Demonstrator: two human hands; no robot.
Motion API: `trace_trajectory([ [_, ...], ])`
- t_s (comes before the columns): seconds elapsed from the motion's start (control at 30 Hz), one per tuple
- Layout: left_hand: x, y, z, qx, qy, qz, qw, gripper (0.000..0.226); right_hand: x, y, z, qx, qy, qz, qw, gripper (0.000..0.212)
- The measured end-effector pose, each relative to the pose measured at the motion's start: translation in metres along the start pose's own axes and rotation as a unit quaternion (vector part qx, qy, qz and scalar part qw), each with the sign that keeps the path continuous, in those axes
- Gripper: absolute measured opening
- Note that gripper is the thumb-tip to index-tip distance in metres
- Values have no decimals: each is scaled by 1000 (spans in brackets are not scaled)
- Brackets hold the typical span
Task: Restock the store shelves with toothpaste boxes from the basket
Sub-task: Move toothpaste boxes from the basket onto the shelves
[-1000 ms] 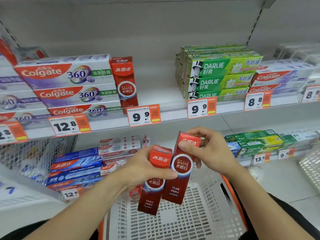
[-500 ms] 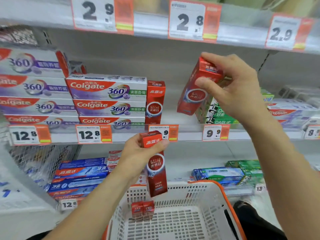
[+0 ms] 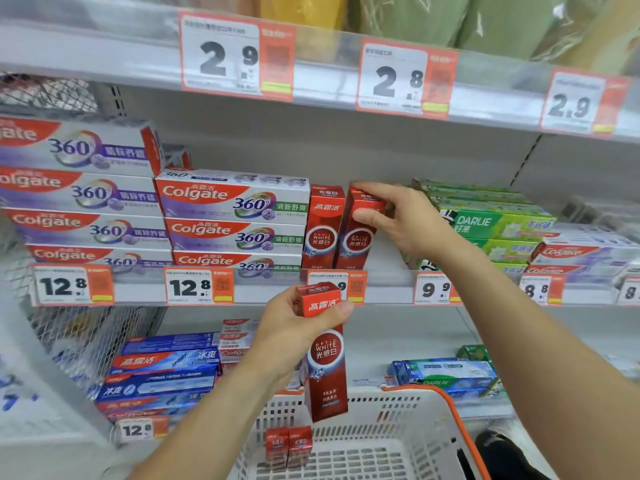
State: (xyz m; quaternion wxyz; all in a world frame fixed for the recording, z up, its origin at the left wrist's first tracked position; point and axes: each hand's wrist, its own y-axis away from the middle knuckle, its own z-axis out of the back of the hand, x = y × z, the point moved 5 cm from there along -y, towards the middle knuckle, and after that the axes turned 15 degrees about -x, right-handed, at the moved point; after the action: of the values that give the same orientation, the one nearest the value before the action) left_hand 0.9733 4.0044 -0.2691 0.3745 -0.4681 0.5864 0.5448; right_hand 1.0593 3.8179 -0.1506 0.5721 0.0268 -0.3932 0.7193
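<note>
Standing upright on the middle shelf (image 3: 388,282), a red box (image 3: 356,237) is held near its top by the right hand (image 3: 412,220), thumb on the front face and fingers curled over the top edge. It sits just beside, and seems to touch, another red box (image 3: 322,230) already upright on the shelf, which in turn stands against a stack of Colgate 360 boxes (image 3: 235,220) to its left. To the right of the hand, with a bare stretch of shelf between, lie stacked green Darlie boxes (image 3: 498,226).

The left hand (image 3: 291,334) grips a third red box (image 3: 325,355) round its upper part, thumb across the front; this box hangs upright in the air below the shelf's front edge and above the basket (image 3: 398,441). Its top covers part of a 9.9 price tag (image 3: 349,289) on the shelf's front rail.

Two more red boxes (image 3: 289,446) stand on end side by side inside the white basket, near its far left wall. The basket has an orange rim (image 3: 457,420).

On the lower shelf, blue boxes (image 3: 162,375) are stacked at the left.
</note>
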Motion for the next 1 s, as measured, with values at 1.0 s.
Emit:
trace_trajectory([
  [1.0,-11,19,-34,10,135,-50,990,59,25,126,10,104,-162,-65,979,78],
])
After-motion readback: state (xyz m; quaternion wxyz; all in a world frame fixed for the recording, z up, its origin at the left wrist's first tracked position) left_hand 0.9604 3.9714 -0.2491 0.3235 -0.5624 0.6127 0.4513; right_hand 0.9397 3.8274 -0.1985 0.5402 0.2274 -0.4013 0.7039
